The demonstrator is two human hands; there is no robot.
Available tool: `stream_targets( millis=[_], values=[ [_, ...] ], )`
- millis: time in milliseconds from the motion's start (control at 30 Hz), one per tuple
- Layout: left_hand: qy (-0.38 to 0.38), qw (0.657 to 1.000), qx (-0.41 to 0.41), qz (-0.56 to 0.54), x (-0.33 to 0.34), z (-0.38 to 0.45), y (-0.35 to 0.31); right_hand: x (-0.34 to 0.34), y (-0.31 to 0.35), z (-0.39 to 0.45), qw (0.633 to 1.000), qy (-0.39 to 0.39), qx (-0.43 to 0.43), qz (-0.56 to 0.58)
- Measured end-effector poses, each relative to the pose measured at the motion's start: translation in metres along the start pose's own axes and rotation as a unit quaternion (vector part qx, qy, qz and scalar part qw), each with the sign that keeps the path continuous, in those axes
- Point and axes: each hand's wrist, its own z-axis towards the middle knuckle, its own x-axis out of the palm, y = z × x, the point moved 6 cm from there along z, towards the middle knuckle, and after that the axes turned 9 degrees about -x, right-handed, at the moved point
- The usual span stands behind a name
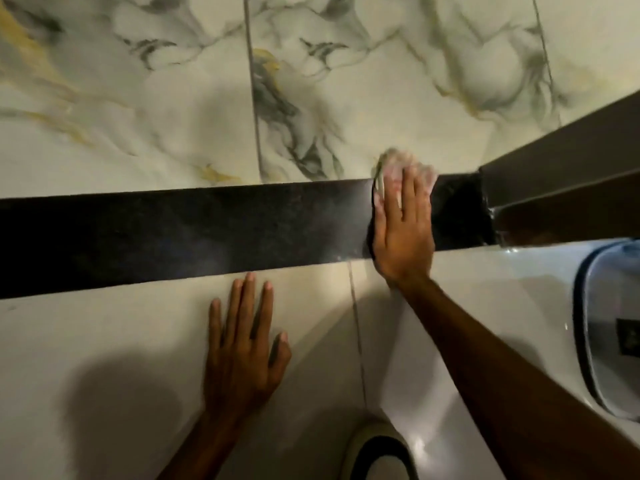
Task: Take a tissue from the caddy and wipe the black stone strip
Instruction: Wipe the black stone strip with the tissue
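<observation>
A black stone strip (173, 233) runs across the view between marbled tiles above and plain pale tiles below. My right hand (403, 230) lies flat on the strip near its right end, pressing a crumpled white tissue (398, 162) under its fingers; the tissue sticks out past the fingertips onto the marbled tile. My left hand (242, 348) rests flat, fingers spread, on the pale tile just below the strip, holding nothing. The caddy is not in view.
A dark brown frame or panel (561, 168) slants in from the right and meets the strip's end. A white glossy fixture (502, 306) with a grey-rimmed lid (609, 323) fills the lower right. A pale shoe with a dark opening (377, 452) shows at the bottom.
</observation>
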Motion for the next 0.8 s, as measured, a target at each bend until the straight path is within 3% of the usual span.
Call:
stream_targets(
  millis=[67,200,233,367,533,600,667,733,800],
  values=[
    [0.002,1.000,0.013,0.006,0.006,0.010,-0.014,0.010,0.003,0.033,0.999,-0.003,0.046,0.000],
    [0.020,1.000,0.022,0.006,0.008,0.020,-0.031,0.027,0.052,0.005,0.988,0.041,-0.142,0.032],
    [0.024,0.999,0.028,0.008,0.007,0.021,-0.034,0.021,0.052,-0.024,0.988,0.034,-0.142,0.056],
    [0.040,0.999,0.028,0.019,0.008,0.021,-0.033,-0.006,0.001,-0.108,0.999,0.028,0.008,0.021],
    [0.042,0.999,0.024,0.013,0.012,0.023,-0.033,-0.011,-0.073,-0.032,0.987,-0.002,0.160,0.001],
    [0.043,0.999,0.023,0.009,0.012,0.023,-0.032,0.001,-0.071,0.009,0.986,0.022,0.166,0.021],
    [0.049,0.998,0.026,0.007,0.012,0.023,-0.031,0.013,-0.043,0.029,0.992,0.043,0.114,0.021],
    [0.055,0.998,0.029,0.010,0.010,0.024,-0.030,0.015,0.001,0.023,0.996,0.035,0.056,0.052],
    [0.082,0.996,0.037,0.016,0.009,0.024,-0.032,0.004,0.038,-0.012,0.991,0.023,0.077,0.108]
  ],
)
